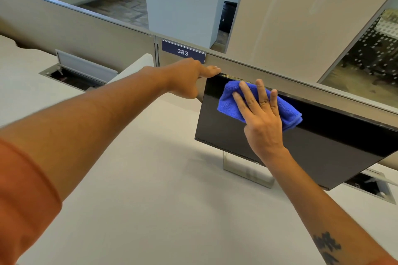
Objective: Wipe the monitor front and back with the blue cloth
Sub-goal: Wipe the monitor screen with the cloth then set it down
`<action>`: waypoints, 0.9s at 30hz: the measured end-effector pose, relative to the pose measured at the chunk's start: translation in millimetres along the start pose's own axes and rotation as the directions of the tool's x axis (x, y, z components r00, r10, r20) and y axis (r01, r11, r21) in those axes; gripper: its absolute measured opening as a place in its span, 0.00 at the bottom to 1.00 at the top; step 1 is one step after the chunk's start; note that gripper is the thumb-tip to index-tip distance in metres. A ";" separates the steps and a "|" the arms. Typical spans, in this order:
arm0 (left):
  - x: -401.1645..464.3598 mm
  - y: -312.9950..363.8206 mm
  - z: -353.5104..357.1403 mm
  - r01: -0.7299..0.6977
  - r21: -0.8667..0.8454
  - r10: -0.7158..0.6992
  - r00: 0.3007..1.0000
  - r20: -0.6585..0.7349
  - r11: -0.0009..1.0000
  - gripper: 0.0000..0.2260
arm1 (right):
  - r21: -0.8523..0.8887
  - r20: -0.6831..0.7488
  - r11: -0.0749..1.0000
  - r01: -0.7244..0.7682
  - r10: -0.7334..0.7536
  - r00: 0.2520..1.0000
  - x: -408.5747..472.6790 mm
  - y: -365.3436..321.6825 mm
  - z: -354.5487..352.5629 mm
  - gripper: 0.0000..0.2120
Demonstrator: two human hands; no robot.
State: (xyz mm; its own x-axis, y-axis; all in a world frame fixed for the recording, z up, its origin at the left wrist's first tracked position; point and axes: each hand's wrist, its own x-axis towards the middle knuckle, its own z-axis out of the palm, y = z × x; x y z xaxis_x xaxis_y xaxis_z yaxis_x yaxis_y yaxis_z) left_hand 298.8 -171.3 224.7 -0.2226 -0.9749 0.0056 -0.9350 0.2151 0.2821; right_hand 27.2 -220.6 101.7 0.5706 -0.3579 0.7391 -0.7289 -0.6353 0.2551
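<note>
Now the right hand is pressing the blue cloth flat-fingered on the monitor front; left hand is gripping its top corner. The back looks not yet wiped.

On the blue sign fixed to the partition ahead of me, white digits read 383. A small logo sits on the lower bezel of the monitor, beside my wrist, too blurred to read.

Bright even indoor light, soft shadows, faint glare on monitor, wide-angle edge bending, stand perhaps slightly blurred
</note>
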 end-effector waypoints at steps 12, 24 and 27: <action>4.7 2.1 0.3 -0.015 0.089 0.014 1.000 0.011 0.996 0.41 | 0.121 0.209 0.959 0.258 -0.279 0.937 10.2 -57.7 46.8 0.29; 2.0 6.2 1.5 0.002 0.077 -0.003 1.000 0.017 0.997 0.41 | 0.184 0.603 0.895 0.407 -0.430 0.672 -68.1 -67.0 69.8 0.34; 0.5 9.2 1.2 0.006 0.076 -0.007 1.000 0.015 0.997 0.41 | 0.141 0.429 0.939 0.315 -0.344 0.835 -43.2 -63.0 66.5 0.33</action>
State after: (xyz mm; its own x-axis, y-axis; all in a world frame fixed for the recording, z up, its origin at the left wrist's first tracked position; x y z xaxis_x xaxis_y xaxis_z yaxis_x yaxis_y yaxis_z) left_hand 289.8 -169.8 226.1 -0.2203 -0.9754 -0.0103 -0.9544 0.2134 0.2087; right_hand 73.6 -210.6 12.2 0.8899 -0.3738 0.2614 -0.4513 -0.8052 0.3847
